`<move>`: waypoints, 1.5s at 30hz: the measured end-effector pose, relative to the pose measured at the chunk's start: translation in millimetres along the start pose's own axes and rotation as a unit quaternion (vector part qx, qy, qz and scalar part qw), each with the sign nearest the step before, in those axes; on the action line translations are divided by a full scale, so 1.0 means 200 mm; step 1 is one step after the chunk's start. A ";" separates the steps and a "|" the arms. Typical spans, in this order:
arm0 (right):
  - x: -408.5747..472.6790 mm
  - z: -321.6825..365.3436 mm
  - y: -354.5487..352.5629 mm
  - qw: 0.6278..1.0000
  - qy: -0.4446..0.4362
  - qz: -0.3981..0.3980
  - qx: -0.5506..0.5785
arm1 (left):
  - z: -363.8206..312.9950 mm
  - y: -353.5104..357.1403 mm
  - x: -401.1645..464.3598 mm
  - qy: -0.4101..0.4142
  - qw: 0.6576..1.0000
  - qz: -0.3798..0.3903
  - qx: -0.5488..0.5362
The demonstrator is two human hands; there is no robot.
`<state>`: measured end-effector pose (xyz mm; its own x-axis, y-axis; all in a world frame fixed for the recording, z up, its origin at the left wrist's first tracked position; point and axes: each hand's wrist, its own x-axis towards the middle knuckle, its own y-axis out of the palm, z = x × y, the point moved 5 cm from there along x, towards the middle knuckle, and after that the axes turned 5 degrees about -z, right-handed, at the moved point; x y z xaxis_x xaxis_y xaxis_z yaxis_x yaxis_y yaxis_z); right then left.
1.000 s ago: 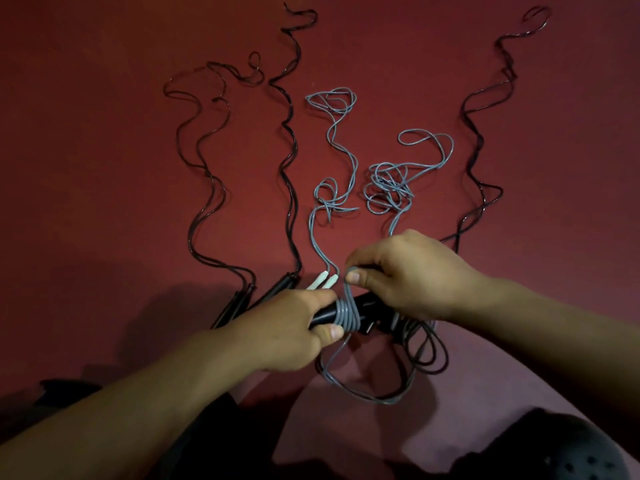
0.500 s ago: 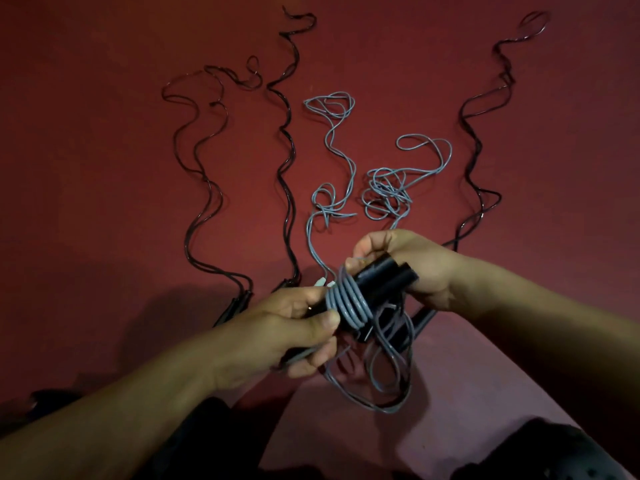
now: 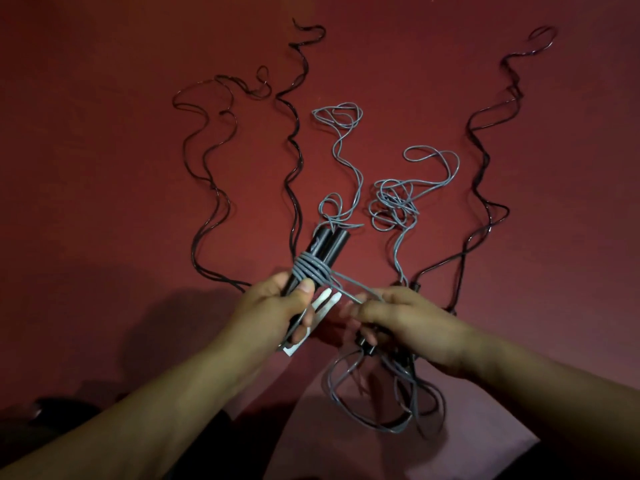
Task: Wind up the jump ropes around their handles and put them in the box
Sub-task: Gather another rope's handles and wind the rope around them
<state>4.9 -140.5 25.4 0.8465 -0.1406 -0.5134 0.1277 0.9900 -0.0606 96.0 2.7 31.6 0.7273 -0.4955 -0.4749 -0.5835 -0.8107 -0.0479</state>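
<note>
Wound handles [image 3: 320,259] left of loose ropes [image 3: 394,202] on floor [image 3: 104,168].

handles [image 3: 328,247]: black, smooth, plastic-looking, slight sheen
grey rope [image 3: 313,270]: matt, smooth, rubbery-looking coating
black ropes [image 3: 294,140]: glossy, catch light
floor [image 3: 104,168]: dark red, matt, cloth-like
white tips [image 3: 325,299]: smooth, plastic-looking

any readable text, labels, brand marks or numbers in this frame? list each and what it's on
None readable.
Black handles in the left hand: no print visible.
White tag below the left hand: mostly hidden, no text legible.
Grey rope and red floor: no markings.
</note>
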 end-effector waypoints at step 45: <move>0.03 0.29 -0.21 0.882 -0.225 -0.138 -0.391 | 0.00 0.07 -0.03 0.033 0.909 0.270 0.315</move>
<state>34.3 -184.3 75.3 0.9809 -0.1944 -0.0062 0.1140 0.6004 -0.7916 83.1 -5.9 33.2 0.2804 -0.8033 -0.5255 -0.9380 -0.1132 -0.3275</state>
